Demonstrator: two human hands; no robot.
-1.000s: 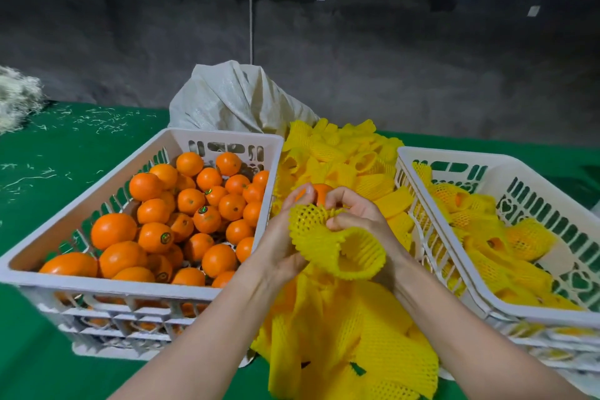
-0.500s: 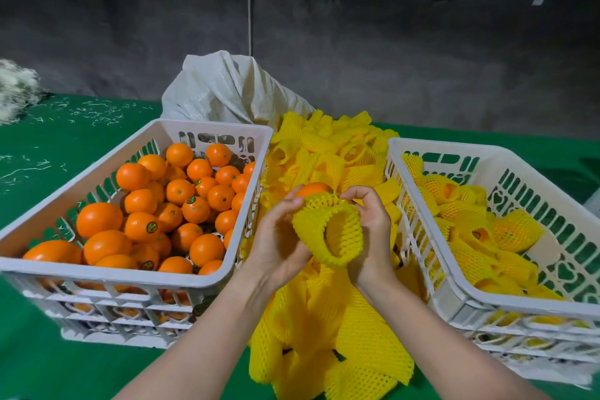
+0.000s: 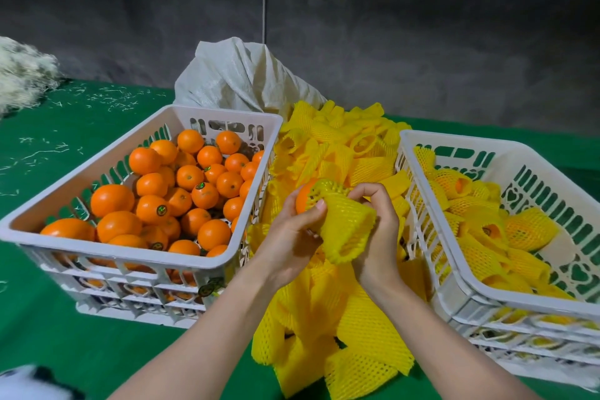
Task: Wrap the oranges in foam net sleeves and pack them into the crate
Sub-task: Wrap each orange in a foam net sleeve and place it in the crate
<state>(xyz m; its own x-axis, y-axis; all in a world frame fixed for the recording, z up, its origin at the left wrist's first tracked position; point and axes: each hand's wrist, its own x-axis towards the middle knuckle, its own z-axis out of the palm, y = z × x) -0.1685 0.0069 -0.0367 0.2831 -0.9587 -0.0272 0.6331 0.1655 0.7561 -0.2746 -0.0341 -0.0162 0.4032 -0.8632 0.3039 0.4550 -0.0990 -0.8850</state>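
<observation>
Hands meet above the pile of loose sleeves (image 3: 341, 153) that lies between the two crates. Your left hand (image 3: 292, 237) curls its fingers round an orange (image 3: 304, 200), with the thumb tip pressed onto the netting. Your right hand (image 3: 378, 230) has its fingers bent and clamped on the upper edge of the yellow foam net sleeve (image 3: 347, 227). The sleeve covers the top and right side of the orange, while the fruit's left face shows bare. The rest of the sleeve hangs below your fingers with its mouth open toward you.

To your left, the left crate (image 3: 139, 258) is white and slotted and holds unwrapped oranges (image 3: 181, 191), several with small round stickers. To your right, the right crate (image 3: 487, 291) is of the same kind and holds wrapped oranges (image 3: 526, 227) in yellow netting, a bit of peel showing through here and there. The held orange is over the pile, nearer the left crate than the right, and touches neither.

Behind the pile, a pale woven sack (image 3: 240, 75) slumps against the left crate's far corner. Both crates stand on a green cloth (image 3: 81, 351), which has white shreds scattered at its far left near a fluffy white heap (image 3: 22, 75)
</observation>
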